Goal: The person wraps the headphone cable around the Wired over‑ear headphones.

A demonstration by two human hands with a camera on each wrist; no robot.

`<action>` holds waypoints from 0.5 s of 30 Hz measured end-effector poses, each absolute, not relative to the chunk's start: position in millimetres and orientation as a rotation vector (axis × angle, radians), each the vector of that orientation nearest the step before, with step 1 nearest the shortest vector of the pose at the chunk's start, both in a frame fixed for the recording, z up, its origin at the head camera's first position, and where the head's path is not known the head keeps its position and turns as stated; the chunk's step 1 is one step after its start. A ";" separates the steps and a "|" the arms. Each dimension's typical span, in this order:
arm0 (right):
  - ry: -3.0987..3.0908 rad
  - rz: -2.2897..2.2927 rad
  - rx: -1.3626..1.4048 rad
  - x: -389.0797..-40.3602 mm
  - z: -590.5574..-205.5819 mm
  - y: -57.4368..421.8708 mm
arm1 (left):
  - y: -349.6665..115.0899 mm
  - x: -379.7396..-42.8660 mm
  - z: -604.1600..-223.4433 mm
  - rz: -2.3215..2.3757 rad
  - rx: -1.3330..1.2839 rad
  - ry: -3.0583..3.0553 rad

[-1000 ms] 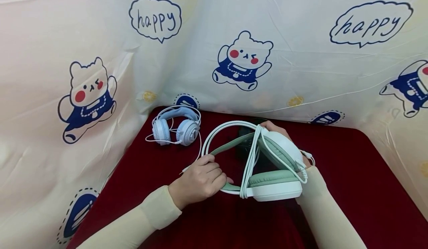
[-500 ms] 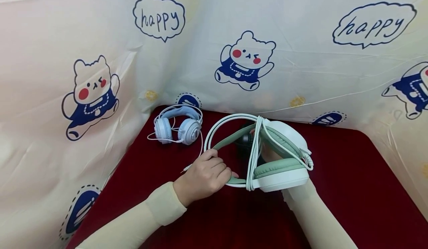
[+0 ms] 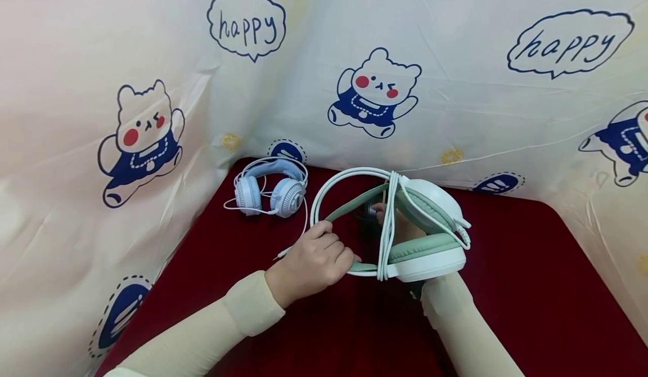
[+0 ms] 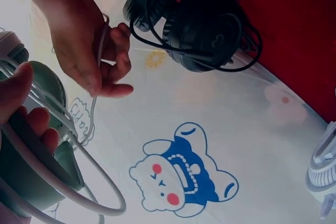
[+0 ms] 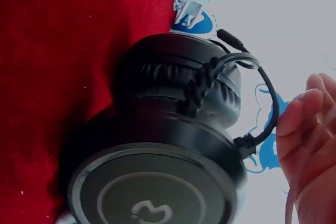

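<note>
My left hand (image 3: 316, 261) grips the headband of white headphones (image 3: 432, 265) with green ear pads, holding them up over the table. Several turns of their white cable (image 3: 387, 225) wrap across the headphones beside the ear cups. Behind the ear cups is my right hand (image 3: 409, 228), partly hidden in the head view. The left wrist view shows that right hand (image 4: 86, 51) with fingers curled around a thin strand of cable (image 4: 100, 51). Black headphones (image 5: 157, 187) lie close by the right hand, mostly hidden from the head camera.
Light blue headphones (image 3: 286, 197) stand at the back left of the dark red table (image 3: 531, 287), their cable plug (image 3: 283, 252) lying towards the middle. A white printed cloth (image 3: 455, 107) with cartoon bears rises around the table's back and sides.
My right hand has moved from the outer side of the ear cups to behind them, towards the left. The held headphones have risen slightly; the left hand keeps its grip.
</note>
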State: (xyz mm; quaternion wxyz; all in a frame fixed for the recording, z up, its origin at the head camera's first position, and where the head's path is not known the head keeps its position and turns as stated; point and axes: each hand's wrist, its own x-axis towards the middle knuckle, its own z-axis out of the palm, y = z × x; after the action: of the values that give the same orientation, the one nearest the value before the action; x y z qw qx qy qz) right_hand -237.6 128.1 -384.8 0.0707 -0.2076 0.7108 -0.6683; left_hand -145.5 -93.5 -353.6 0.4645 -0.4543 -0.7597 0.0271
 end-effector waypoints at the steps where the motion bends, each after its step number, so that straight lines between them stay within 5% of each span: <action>1: 2.250 -1.915 -0.705 -235.1 -384.7 129.9 | -93.5 -145.9 -352.9 0.074 -1.114 -1.877; 3: 2.453 -1.773 -0.947 -229.9 -386.4 133.7 | -93.7 -147.0 -351.5 0.091 -1.105 -1.890; 15: 2.824 -1.535 -1.294 -226.3 -408.4 134.6 | -90.0 -155.8 -350.6 0.167 -1.069 -1.981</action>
State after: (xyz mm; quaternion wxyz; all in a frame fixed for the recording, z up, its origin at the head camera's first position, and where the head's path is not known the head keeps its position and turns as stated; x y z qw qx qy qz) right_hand -226.3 134.6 -408.4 -0.1610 -0.3687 0.8044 -0.4372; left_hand -155.8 -90.0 -350.6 0.4277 -0.4282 -0.7933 0.0669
